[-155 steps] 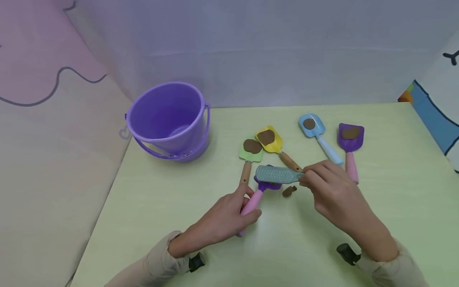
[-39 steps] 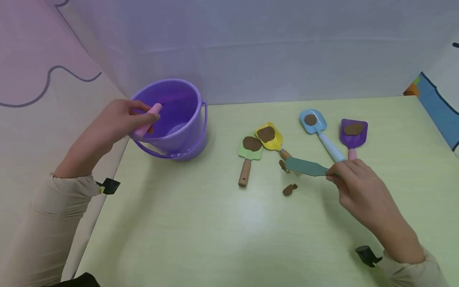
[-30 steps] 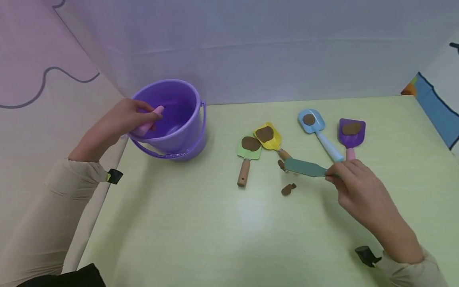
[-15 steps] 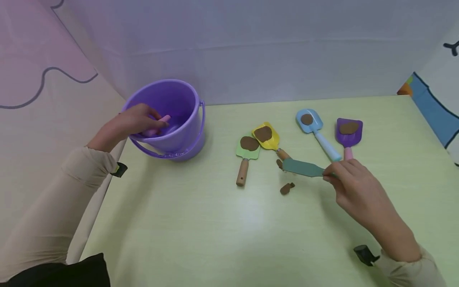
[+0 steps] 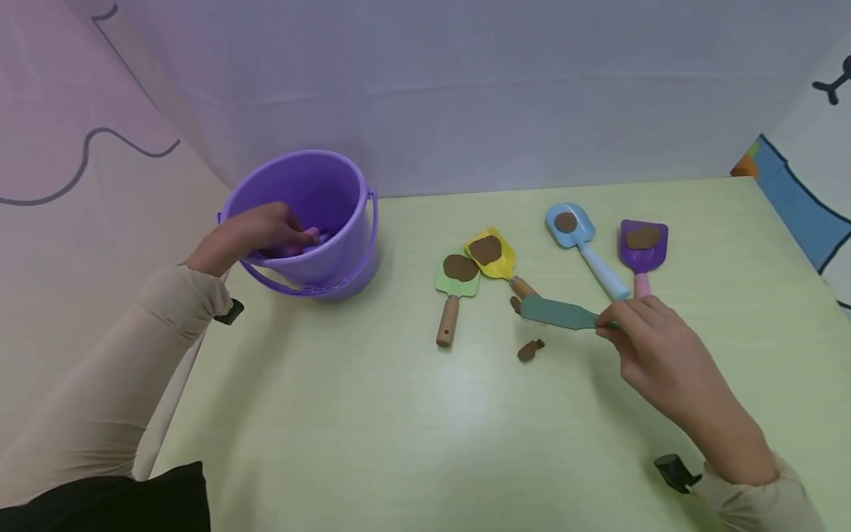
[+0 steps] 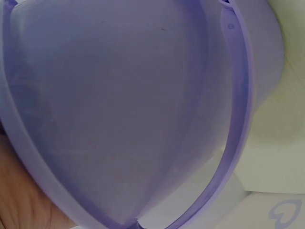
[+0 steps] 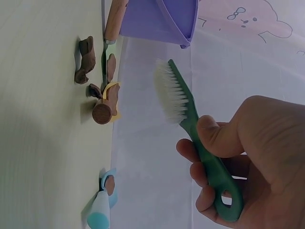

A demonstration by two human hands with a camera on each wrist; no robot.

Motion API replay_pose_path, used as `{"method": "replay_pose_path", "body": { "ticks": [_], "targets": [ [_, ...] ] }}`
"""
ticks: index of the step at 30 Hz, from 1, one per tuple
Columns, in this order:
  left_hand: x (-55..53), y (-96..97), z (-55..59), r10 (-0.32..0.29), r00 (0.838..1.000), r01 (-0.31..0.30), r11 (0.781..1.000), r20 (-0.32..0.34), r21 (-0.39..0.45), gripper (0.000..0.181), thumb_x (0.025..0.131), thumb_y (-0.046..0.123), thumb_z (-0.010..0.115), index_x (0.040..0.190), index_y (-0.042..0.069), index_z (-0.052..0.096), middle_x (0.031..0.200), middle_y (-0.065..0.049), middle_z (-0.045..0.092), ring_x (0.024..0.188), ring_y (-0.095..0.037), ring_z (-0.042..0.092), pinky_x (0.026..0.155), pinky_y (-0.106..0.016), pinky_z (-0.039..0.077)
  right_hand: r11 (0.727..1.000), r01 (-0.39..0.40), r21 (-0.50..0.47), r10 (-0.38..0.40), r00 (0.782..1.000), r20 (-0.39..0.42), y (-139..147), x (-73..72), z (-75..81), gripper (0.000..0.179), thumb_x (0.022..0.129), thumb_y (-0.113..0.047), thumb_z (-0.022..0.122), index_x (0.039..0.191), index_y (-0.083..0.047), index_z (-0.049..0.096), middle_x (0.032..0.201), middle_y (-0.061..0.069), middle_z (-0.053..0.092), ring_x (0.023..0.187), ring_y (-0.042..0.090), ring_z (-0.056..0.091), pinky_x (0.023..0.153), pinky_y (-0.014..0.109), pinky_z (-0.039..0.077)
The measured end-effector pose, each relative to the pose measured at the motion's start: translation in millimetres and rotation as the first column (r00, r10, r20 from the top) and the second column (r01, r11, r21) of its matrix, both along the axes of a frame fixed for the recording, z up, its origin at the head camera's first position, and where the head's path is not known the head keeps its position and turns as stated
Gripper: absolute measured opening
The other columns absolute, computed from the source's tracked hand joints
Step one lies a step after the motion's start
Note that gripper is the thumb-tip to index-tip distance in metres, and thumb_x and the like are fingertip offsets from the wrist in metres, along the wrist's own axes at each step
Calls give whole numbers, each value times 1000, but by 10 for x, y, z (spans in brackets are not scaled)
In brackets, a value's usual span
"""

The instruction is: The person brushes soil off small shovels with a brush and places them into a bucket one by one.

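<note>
My left hand reaches over the near rim into a tilted-looking purple bucket. Its fingers grip the pink handle of a purple toy shovel, whose blade is hidden inside. In the left wrist view the bucket wall covers most of the hand. My right hand holds a green brush by its handle above the table. The right wrist view shows its white bristles and the thumb and fingers wrapped round the handle.
Toy shovels with flat brown patches lie on the pale table: light green, yellow, light blue and purple. Small brown lumps lie near the brush. A curtain hangs behind the table.
The left hand has carried the pink-handled shovel from mid-table to the bucket and lowered it inside. The right hand has drawn the brush rightward, then held it nearly still.
</note>
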State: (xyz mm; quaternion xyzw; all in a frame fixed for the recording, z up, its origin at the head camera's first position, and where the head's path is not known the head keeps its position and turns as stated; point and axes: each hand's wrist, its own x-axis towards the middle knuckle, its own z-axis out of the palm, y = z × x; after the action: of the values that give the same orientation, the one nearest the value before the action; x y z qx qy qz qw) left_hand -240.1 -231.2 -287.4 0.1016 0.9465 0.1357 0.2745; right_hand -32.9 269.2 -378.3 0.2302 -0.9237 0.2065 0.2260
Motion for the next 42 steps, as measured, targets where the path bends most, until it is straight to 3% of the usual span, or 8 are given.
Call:
{"method": "replay_pose_path", "body": {
  "ticks": [15,22,26,31,35,37,39,42],
  "targets": [
    [5,26,-17,-56,997,59,996,51,-64,42,106,39,54,78,11,70,67,2,58,67,-15,54,62,-30,43,1000,4,-7,-4,1000,17,12,15,-13,36,72,9,86,96,-8,67,85,4,70,75,18,54,71,21,36],
    [35,17,-5,-79,997,81,994,26,-73,44,106,42,53,77,13,67,68,2,56,69,-17,52,62,-31,41,1000,-1,-10,1,1000,9,9,18,-12,37,71,10,87,96,-8,67,85,4,70,76,18,55,72,21,36],
    [61,7,19,-25,1000,24,999,-19,-46,41,104,40,57,80,9,69,71,-2,59,72,-19,54,65,-32,42,1000,-5,-10,5,1000,4,6,17,-11,37,71,10,87,96,-8,67,85,4,70,76,18,55,72,21,36],
    [113,-10,90,64,990,-62,998,-126,22,41,106,29,55,115,-9,70,93,-19,74,77,-21,67,69,-30,50,1000,-7,-8,7,1000,5,8,10,-14,36,71,10,87,96,-8,67,85,4,70,77,18,55,72,20,36],
    [215,8,140,113,965,-100,993,-239,66,42,107,30,51,120,-7,66,105,-23,74,84,-25,70,78,-38,54,1000,-6,-7,6,1000,10,8,5,-14,36,72,10,87,96,-7,67,85,4,70,77,18,55,72,20,36],
    [294,38,149,140,941,-115,989,-309,98,41,107,32,49,117,-4,67,110,-22,72,94,-31,68,86,-45,53,1000,-4,-7,4,1000,13,9,6,-13,36,72,10,87,96,-8,67,85,4,70,77,18,55,72,20,36],
    [391,88,157,182,906,-136,980,-382,143,42,108,35,48,116,-1,67,115,-22,71,104,-35,65,92,-50,50,1000,-4,-6,4,1000,15,7,6,-13,36,72,10,87,96,-8,67,85,4,70,77,18,55,71,20,36],
    [540,165,144,267,835,-166,956,-481,242,44,109,38,46,118,0,66,117,-21,71,105,-35,65,90,-51,49,1000,0,-5,0,1000,19,7,7,-14,36,72,9,87,97,-8,67,85,4,70,76,17,54,71,20,36]
  ]
}}
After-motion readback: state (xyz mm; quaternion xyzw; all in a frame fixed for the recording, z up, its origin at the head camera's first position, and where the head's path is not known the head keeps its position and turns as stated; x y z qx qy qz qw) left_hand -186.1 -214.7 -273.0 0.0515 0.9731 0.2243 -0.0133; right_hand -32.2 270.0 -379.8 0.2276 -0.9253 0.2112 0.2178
